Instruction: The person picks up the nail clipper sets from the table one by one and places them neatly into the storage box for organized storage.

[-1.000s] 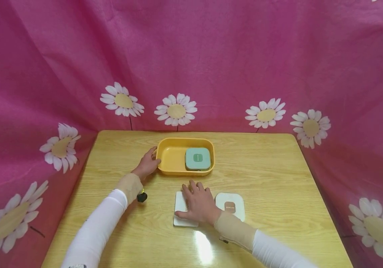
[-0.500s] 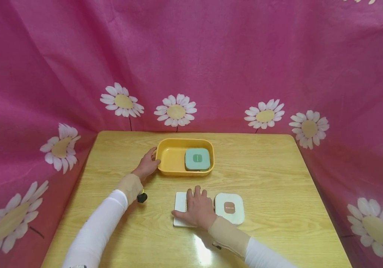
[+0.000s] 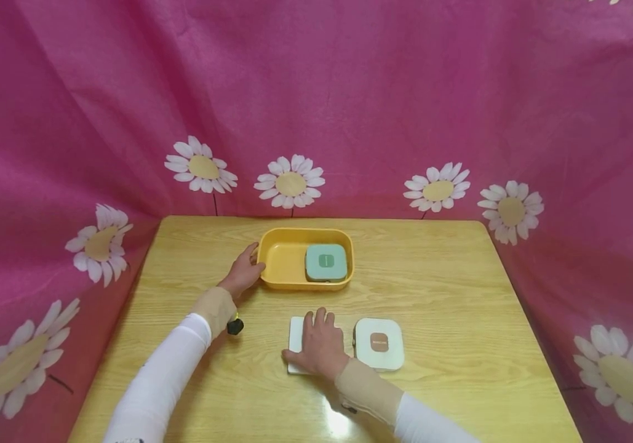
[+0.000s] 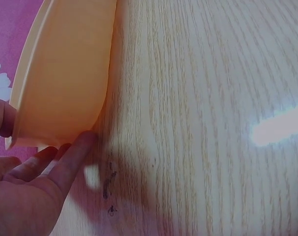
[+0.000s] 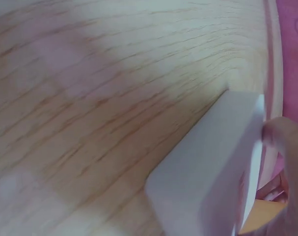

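Note:
At the back of the table, my left hand (image 3: 244, 271) grips the left end of a yellow tray (image 3: 283, 284). In the left wrist view its thumb lies over the rim, fingers against the tray's outer wall (image 4: 65, 88). A mint-green square case (image 3: 326, 263) lies in the tray's right half. My right hand (image 3: 322, 347) covers most of a flat white box (image 3: 296, 338), thumb at its left side and fingers bent over it. The right wrist view shows the white box's side (image 5: 203, 162) with the thumb touching its edge; the other fingers are mostly hidden.
Just right of my right hand lies a white square case (image 3: 394, 344) with a brown label. The wooden table (image 3: 432, 264) is bordered by a pink curtain (image 3: 349, 111) with white daisies on several sides.
My right hand has shifted slightly left and its fingers have drawn in around the white box, uncovering more of the white case. The left hand and tray stay put.

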A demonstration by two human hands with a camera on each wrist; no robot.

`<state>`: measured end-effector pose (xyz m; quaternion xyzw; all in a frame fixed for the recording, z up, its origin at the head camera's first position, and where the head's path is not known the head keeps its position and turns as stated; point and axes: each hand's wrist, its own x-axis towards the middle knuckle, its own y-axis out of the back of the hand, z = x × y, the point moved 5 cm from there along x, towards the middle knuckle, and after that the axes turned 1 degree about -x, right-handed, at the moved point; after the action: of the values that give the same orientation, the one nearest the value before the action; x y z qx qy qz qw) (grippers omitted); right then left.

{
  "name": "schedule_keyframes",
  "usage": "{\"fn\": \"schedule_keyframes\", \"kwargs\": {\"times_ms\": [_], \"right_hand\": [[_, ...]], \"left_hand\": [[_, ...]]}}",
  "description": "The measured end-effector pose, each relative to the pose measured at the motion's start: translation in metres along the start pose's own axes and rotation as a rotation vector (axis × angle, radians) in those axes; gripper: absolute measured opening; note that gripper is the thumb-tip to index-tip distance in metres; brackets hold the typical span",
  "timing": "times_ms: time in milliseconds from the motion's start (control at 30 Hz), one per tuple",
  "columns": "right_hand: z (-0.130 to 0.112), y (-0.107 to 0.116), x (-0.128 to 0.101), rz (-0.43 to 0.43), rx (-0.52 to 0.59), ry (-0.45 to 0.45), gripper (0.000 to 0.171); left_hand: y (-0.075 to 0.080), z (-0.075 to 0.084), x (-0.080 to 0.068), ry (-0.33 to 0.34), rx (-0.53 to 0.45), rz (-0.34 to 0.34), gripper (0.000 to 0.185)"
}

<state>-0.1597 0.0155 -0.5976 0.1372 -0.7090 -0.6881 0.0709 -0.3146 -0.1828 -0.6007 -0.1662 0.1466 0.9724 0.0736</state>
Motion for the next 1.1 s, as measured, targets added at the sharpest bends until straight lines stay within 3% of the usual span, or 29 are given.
{"fn": "schedule_keyframes", "kwargs": {"times_ms": [200,500,733,1100], "right_hand": [[0.001,0.003,0.0,0.024,0.019,0.009,0.095],[0.005,0.003,0.003,0.023,0.062,0.034,0.099],[0.009,0.002,0.007,0.048,0.065,0.032,0.078],[0.013,0.005,0.013,-0.041,0.099,0.011,0.075]], "left_hand": [[-0.002,-0.001,0.001,-0.008,-0.002,-0.004,0.074],[0.001,0.0,-0.001,-0.009,0.055,-0.006,0.075],[0.0,0.0,-0.001,-0.018,0.049,-0.007,0.074],[0.0,-0.001,0.001,0.005,0.029,-0.014,0.075]]}}
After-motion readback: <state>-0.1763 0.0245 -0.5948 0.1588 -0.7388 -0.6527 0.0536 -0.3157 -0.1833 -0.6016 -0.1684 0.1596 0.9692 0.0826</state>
